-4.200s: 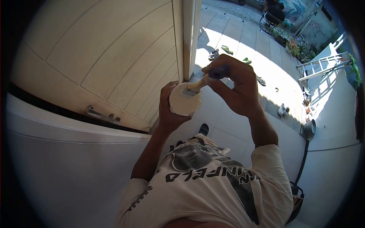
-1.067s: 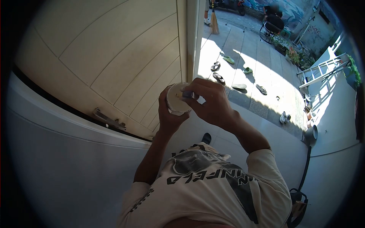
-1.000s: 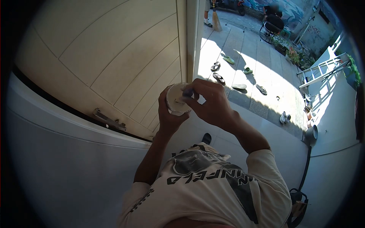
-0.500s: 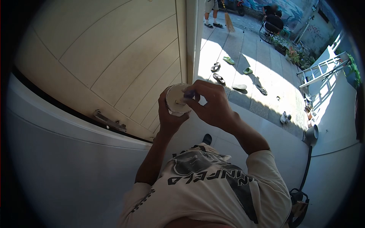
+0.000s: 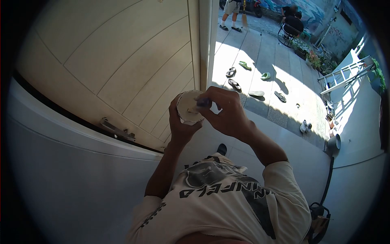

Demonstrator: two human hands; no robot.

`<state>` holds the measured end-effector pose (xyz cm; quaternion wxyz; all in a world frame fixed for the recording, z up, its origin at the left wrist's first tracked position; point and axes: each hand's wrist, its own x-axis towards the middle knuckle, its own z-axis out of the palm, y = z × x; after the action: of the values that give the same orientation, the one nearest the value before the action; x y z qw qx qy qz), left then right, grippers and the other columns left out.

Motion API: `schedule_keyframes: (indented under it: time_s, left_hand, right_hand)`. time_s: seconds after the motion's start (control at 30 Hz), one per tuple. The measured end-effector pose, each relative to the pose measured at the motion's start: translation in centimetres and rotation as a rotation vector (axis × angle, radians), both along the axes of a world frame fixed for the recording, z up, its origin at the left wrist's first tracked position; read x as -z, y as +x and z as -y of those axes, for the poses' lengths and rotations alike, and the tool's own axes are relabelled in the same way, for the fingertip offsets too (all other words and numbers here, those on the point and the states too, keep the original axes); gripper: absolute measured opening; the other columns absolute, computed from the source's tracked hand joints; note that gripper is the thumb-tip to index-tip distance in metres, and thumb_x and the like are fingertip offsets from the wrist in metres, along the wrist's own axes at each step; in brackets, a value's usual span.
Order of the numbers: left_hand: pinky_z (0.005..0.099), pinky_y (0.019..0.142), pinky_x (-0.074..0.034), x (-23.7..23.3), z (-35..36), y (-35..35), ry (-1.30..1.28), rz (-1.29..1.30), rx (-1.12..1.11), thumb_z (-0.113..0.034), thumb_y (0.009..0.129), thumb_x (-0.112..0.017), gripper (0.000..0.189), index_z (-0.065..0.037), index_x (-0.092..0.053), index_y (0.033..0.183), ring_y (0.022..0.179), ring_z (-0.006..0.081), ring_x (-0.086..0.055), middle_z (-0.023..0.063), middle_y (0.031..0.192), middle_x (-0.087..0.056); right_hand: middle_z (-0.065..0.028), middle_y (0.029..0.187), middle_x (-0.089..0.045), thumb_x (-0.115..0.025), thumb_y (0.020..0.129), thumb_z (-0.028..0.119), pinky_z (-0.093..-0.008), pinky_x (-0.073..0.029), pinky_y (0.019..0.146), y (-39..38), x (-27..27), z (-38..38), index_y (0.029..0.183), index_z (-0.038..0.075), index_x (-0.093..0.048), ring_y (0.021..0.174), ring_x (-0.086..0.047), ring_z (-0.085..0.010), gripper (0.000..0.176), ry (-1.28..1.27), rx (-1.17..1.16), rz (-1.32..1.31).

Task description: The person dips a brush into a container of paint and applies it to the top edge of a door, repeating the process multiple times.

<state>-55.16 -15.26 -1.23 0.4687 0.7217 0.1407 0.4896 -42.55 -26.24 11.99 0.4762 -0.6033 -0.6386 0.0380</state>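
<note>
A round, pale tub (image 5: 185,101) with a whitish inside and a rough, smeared rim is in my left hand (image 5: 178,129), whose fingers wrap round its side. My right hand (image 5: 227,112) pinches a small tool with a dark purple handle (image 5: 204,103) over the tub's opening. The tool's lower end reaches into the tub; its exact kind is hard to make out. Both hands are in front of my chest, beside the edge of a cream panelled door (image 5: 142,73).
The door's metal handle (image 5: 118,130) juts out at lower left. Several sandals and slippers (image 5: 234,84) lie on the sunlit paving outside. A ladder (image 5: 345,77) leans at the right. A person holding a broom (image 5: 244,18) stands at the back, and someone sits on a chair (image 5: 289,32).
My right hand has shifted slightly with the tool, still over the tub. My left hand stays in place. In the background, the standing person has stepped to the right and the broom has moved.
</note>
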Motion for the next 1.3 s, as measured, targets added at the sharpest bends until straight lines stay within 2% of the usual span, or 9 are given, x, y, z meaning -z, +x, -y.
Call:
schedule_keyframes:
  time_s: [0.13,0.37,0.53,0.67,0.77,0.87,1.07,1.13,1.3]
  left_hand:
    - [0.0419,0.104,-0.047,0.4,-0.3,0.1,0.015,0.014,-0.03,-0.005,0.062,-0.086,0.097,-0.005,-0.032,0.143,0.123,0.0284,-0.054,0.0162,0.133,-0.048]
    - [0.0415,0.102,-0.049,0.1,-0.7,0.4,0.046,0.011,-0.121,-0.004,0.061,-0.086,0.097,-0.005,-0.033,0.142,0.12,0.0284,-0.056,0.0162,0.131,-0.049]
    - [0.041,0.102,-0.049,-0.3,-0.9,1.9,0.071,0.004,-0.148,-0.003,0.061,-0.085,0.096,-0.005,-0.033,0.142,0.12,0.028,-0.056,0.016,0.131,-0.049]
    - [0.041,0.102,-0.049,0.6,-1.3,3.8,0.082,0.004,-0.182,-0.004,0.062,-0.085,0.095,-0.005,-0.033,0.142,0.119,0.0276,-0.055,0.0161,0.13,-0.049]
    - [0.0412,0.102,-0.048,0.2,-0.7,5.3,0.087,-0.002,-0.188,-0.005,0.064,-0.085,0.094,-0.005,-0.033,0.142,0.119,0.0277,-0.055,0.0163,0.129,-0.049]
    - [0.0414,0.101,-0.048,-0.2,-0.6,6.9,0.068,-0.048,-0.23,-0.007,0.065,-0.085,0.093,-0.004,-0.033,0.142,0.118,0.0277,-0.055,0.0167,0.129,-0.048]
    - [0.0407,0.102,-0.046,0.6,-1.3,9.7,0.039,-0.037,-0.302,-0.011,0.065,-0.086,0.095,-0.001,-0.032,0.142,0.12,0.0282,-0.053,0.0165,0.13,-0.046]
    - [0.0403,0.104,-0.045,1.3,-1.5,10.0,-0.077,-0.015,-0.313,-0.011,0.065,-0.086,0.097,-0.001,-0.031,0.143,0.121,0.0282,-0.051,0.0164,0.13,-0.046]
    - [0.0404,0.103,-0.045,2.0,-1.1,9.6,-0.145,-0.014,-0.449,-0.012,0.064,-0.087,0.097,-0.001,-0.031,0.143,0.121,0.0275,-0.051,0.0163,0.13,-0.046]
  right_hand:
    - [-0.0083,0.081,-0.072,-0.081,0.077,0.006,-0.0258,-0.053,0.063,1.2,-0.6,0.5,0.097,0.001,-0.07,0.074,-0.069,-0.013,0.023,-0.143,-0.01,-0.137]
    - [-0.0072,0.086,-0.07,-0.078,0.08,0.005,-0.0285,-0.055,0.067,4.5,-1.6,2.4,0.097,0.003,-0.069,0.078,-0.069,-0.0149,0.02,-0.251,-0.123,-0.08]
    - [-0.0109,0.095,-0.054,-0.061,0.086,0.0,-0.0401,-0.055,0.067,5.7,-0.7,2.6,0.103,0.001,-0.064,0.079,-0.063,-0.0274,0.017,-0.26,-0.107,0.398]
    - [-0.0103,0.096,-0.052,-0.057,0.088,-0.001,-0.0419,-0.054,0.067,7.8,-0.7,1.7,0.106,0.002,-0.062,0.08,-0.063,-0.0269,0.019,-0.216,-0.061,0.429]
    - [-0.01,0.097,-0.054,-0.057,0.088,0.0,-0.0412,-0.054,0.065,9.7,-0.9,1.5,0.104,0.003,-0.062,0.077,-0.064,-0.0271,0.017,-0.251,-0.129,0.411]
    - [-0.011,0.092,-0.061,-0.058,0.089,0.003,-0.0418,-0.053,0.066,12.0,-1.0,1.0,0.101,0.004,-0.062,0.073,-0.065,-0.0292,0.013,-0.234,-0.033,0.417]
    - [-0.0149,0.077,-0.065,-0.059,0.086,0.007,-0.0438,-0.052,0.071,16.8,0.2,-1.6,0.102,0.0,-0.059,0.074,-0.066,-0.0329,0.017,-0.377,-0.166,0.089]
    - [-0.0115,0.087,-0.067,-0.062,0.086,0.006,-0.0353,-0.051,0.07,18.1,1.3,-2.9,0.107,0.002,-0.06,0.078,-0.065,-0.0206,0.022,-0.427,-0.27,-0.058]
    - [-0.01,0.084,-0.064,-0.065,0.086,0.007,-0.0342,-0.05,0.073,18.4,1.7,-6.1,0.124,0.004,-0.052,0.078,-0.062,-0.0185,0.041,-0.523,-0.434,-0.132]
